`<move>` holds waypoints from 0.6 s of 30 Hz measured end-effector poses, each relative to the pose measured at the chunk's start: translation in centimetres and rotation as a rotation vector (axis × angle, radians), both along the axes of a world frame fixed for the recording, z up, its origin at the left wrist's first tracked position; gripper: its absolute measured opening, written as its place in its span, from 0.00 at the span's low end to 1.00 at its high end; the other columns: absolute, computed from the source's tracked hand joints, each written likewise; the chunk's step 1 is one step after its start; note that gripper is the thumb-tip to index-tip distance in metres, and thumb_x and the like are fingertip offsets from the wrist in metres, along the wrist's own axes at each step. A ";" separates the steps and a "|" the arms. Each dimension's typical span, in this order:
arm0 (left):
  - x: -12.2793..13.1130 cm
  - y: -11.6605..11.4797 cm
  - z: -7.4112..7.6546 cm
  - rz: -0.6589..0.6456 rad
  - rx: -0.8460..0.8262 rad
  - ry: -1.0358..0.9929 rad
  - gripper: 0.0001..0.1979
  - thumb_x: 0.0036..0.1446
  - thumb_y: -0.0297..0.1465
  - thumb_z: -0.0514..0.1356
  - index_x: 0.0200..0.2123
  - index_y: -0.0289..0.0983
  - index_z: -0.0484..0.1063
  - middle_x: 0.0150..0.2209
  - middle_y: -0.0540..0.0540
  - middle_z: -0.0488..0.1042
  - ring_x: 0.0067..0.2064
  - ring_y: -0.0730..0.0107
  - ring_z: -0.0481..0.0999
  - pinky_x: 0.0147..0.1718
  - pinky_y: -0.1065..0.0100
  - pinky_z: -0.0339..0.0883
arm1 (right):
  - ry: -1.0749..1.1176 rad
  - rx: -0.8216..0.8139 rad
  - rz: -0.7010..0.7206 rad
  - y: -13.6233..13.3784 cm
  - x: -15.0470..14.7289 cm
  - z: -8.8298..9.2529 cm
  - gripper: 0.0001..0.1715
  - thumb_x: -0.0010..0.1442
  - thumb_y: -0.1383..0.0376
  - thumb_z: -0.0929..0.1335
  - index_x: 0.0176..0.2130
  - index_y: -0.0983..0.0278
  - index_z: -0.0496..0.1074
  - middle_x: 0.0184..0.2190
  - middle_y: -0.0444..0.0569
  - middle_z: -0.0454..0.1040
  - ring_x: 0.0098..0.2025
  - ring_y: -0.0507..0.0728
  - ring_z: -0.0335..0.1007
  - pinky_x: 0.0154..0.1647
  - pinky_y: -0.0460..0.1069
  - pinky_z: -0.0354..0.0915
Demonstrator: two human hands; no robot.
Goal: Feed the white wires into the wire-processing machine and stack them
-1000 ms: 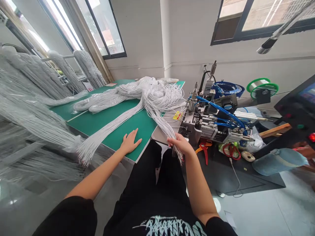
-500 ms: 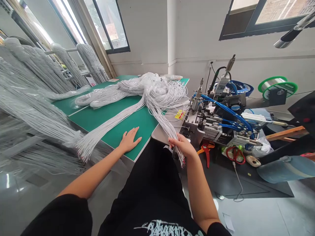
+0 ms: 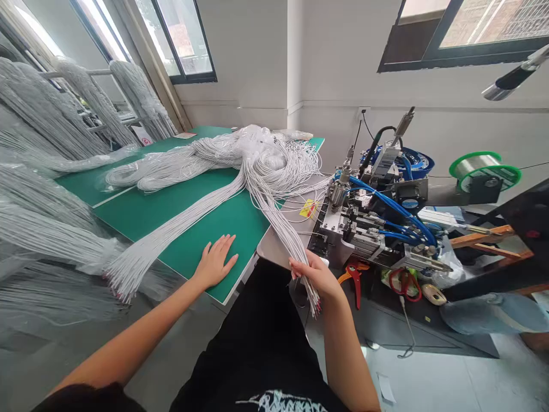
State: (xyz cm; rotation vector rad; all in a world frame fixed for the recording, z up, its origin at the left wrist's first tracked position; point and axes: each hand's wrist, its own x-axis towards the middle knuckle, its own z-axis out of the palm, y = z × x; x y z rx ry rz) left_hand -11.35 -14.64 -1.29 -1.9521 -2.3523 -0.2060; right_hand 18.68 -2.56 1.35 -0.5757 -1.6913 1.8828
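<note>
My right hand (image 3: 315,274) is wrapped round a bundle of thin white cables (image 3: 286,224) near its reddish-tipped free ends, beyond the front edge of the grey tabletop (image 3: 270,246). Flat on the green table mat (image 3: 231,229) lies my left hand (image 3: 217,262), fingers spread, holding nothing. To its left a second bundle of white cables (image 3: 171,232) fans out past the table edge, with reddish tips. Both bundles run back to a large coiled heap of white cables (image 3: 274,163), partly covered by clear plastic.
A metal machine with blue air hoses (image 3: 394,197) stands on the right, a green-rimmed wire spool (image 3: 482,169) behind it. Orange-handled pliers (image 3: 355,280), red-handled scissors (image 3: 405,284) and a blue translucent container (image 3: 493,312) are nearer. Plastic-wrapped cable bundles (image 3: 47,212) hang at left.
The view has shifted slightly, so the table sits further left and the machine tools lower. My right hand still grips the cables; my left hand stays flat on the mat.
</note>
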 end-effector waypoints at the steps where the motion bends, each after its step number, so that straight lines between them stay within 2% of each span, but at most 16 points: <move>1: 0.0 -0.1 -0.1 -0.005 0.019 0.001 0.29 0.66 0.45 0.41 0.66 0.40 0.46 0.66 0.41 0.54 0.67 0.55 0.51 0.62 0.47 0.46 | 0.008 0.000 0.000 0.0 0.0 -0.1 0.16 0.59 0.54 0.68 0.33 0.64 0.64 0.22 0.40 0.64 0.25 0.50 0.63 0.29 0.46 0.57; 4: 0.2 -0.1 -0.2 -0.030 0.133 -0.008 0.28 0.66 0.42 0.45 0.66 0.39 0.48 0.62 0.39 0.60 0.64 0.54 0.58 0.59 0.49 0.52 | 0.041 -0.026 -0.004 -0.2 0.1 -0.2 0.15 0.60 0.55 0.68 0.36 0.64 0.66 0.23 0.40 0.64 0.25 0.50 0.63 0.30 0.46 0.58; 6: 0.9 0.4 0.1 -0.111 0.243 -0.019 0.27 0.65 0.38 0.47 0.65 0.39 0.49 0.59 0.38 0.64 0.61 0.55 0.62 0.57 0.52 0.56 | 0.046 -0.044 -0.014 -0.4 0.1 -0.2 0.15 0.60 0.55 0.68 0.37 0.65 0.67 0.25 0.41 0.64 0.25 0.50 0.62 0.29 0.46 0.59; 8: 2.1 1.7 0.7 -0.298 0.295 -0.031 0.26 0.64 0.33 0.48 0.65 0.39 0.50 0.60 0.39 0.63 0.61 0.56 0.62 0.58 0.53 0.55 | 0.038 -0.050 -0.046 -0.8 0.1 -0.1 0.15 0.60 0.55 0.68 0.38 0.65 0.68 0.26 0.42 0.65 0.26 0.50 0.62 0.29 0.46 0.59; 11: 4.7 5.0 2.2 -0.609 0.296 -0.022 0.29 0.60 0.26 0.49 0.65 0.39 0.50 0.61 0.40 0.62 0.63 0.58 0.59 0.60 0.55 0.53 | 0.015 -0.040 -0.136 -1.5 0.0 0.0 0.15 0.61 0.55 0.68 0.39 0.65 0.69 0.27 0.42 0.65 0.25 0.49 0.60 0.28 0.46 0.59; 15: 8.1 10.2 5.2 -0.888 0.263 -0.025 0.32 0.54 0.24 0.52 0.63 0.36 0.55 0.64 0.41 0.56 0.65 0.58 0.55 0.61 0.55 0.50 | -0.039 -0.022 -0.245 -2.5 -0.2 0.1 0.16 0.60 0.55 0.68 0.41 0.65 0.69 0.27 0.43 0.65 0.25 0.49 0.60 0.26 0.46 0.58; 16: 8.8 11.1 6.4 -0.961 0.273 -0.037 0.31 0.52 0.24 0.53 0.62 0.36 0.57 0.64 0.41 0.57 0.64 0.57 0.57 0.61 0.55 0.51 | -0.043 -0.024 -0.264 -2.7 -0.2 0.1 0.16 0.60 0.55 0.69 0.41 0.65 0.68 0.26 0.42 0.65 0.25 0.49 0.60 0.26 0.45 0.58; 18: 9.9 12.1 9.5 -1.126 0.318 -0.091 0.27 0.53 0.26 0.54 0.58 0.39 0.63 0.59 0.44 0.66 0.58 0.60 0.66 0.59 0.56 0.55 | -0.037 -0.042 -0.291 -3.0 -0.2 -0.1 0.17 0.59 0.55 0.69 0.42 0.65 0.68 0.26 0.42 0.65 0.24 0.49 0.60 0.25 0.45 0.59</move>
